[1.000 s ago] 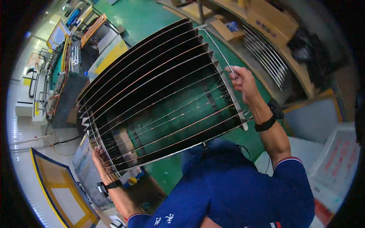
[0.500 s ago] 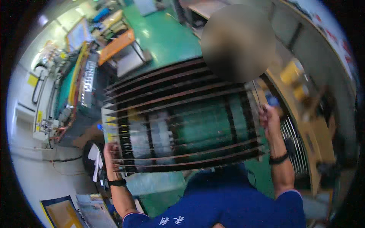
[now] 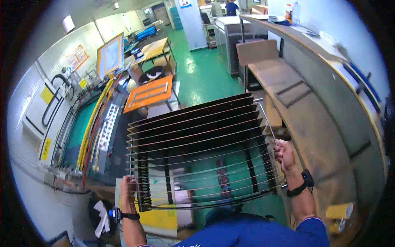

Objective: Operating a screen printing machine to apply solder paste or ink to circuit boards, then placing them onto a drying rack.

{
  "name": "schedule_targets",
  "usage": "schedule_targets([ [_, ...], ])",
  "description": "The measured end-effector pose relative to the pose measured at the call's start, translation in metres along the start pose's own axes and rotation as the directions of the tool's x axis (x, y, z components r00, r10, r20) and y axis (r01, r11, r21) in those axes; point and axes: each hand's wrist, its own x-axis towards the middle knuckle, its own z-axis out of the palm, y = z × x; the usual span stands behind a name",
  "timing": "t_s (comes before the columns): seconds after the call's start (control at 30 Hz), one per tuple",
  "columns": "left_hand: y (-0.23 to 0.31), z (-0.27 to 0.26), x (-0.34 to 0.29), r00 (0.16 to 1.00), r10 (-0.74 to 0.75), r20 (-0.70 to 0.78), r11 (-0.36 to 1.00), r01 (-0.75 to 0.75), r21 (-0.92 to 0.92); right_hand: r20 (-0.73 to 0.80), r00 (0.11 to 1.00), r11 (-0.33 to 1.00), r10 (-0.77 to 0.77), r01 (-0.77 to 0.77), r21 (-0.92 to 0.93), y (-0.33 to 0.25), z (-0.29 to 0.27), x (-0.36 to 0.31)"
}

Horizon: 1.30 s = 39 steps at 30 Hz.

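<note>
A wide rack with black slotted side bars (image 3: 144, 181) hangs level in front of me, held between both hands. Several thin dark panels (image 3: 193, 138) stand in rows across its far part. Through the nearer slots the green floor shows. My left hand (image 3: 128, 183) is closed on the rack's near left end, its fingertips partly hidden by the frame. My right hand (image 3: 284, 155) is wrapped round a thin metal rod (image 3: 267, 121) that forms the rack's right side handle.
At left stands a machine with a button panel (image 3: 108, 127) and yellow rails. An orange board (image 3: 150, 94) lies on a stand ahead. Along the right runs a long brown bench (image 3: 304, 107), with yellow rolls (image 3: 340, 211) near me. Far off is another person (image 3: 231, 8).
My view has swung up and round, so more of the aisle and bench shows. Both hands keep their hold on the rack, which now appears lower in the view.
</note>
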Motion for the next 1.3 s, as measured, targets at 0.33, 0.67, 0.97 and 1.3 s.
schedule_targets([
  [0.33, 0.116, 0.228, 0.284, 0.990, -0.103, -0.101, 0.994, 0.098, -0.047, 0.043, 0.999, 1.000, 0.001, 0.000, -0.012, -0.076, 0.103, 0.378],
  [0.67, 0.198, 0.347, 0.570, 0.965, -0.148, -0.216, 0.972, 0.102, -0.210, 0.164, 0.986, 1.000, 0.018, -0.017, -0.013, -0.136, 0.257, 0.752],
  [0.97, 0.252, 0.435, 0.898, 0.989, -0.138, -0.059, 0.976, 0.125, -0.178, 0.280, 0.958, 0.995, 0.066, -0.043, -0.089, -0.209, 0.407, 1.070],
  [1.3, 0.351, 0.602, 1.249, 0.992, -0.116, 0.048, 0.945, 0.125, -0.302, 0.217, 0.974, 0.993, 0.072, -0.049, -0.112, -0.291, 0.545, 1.414],
])
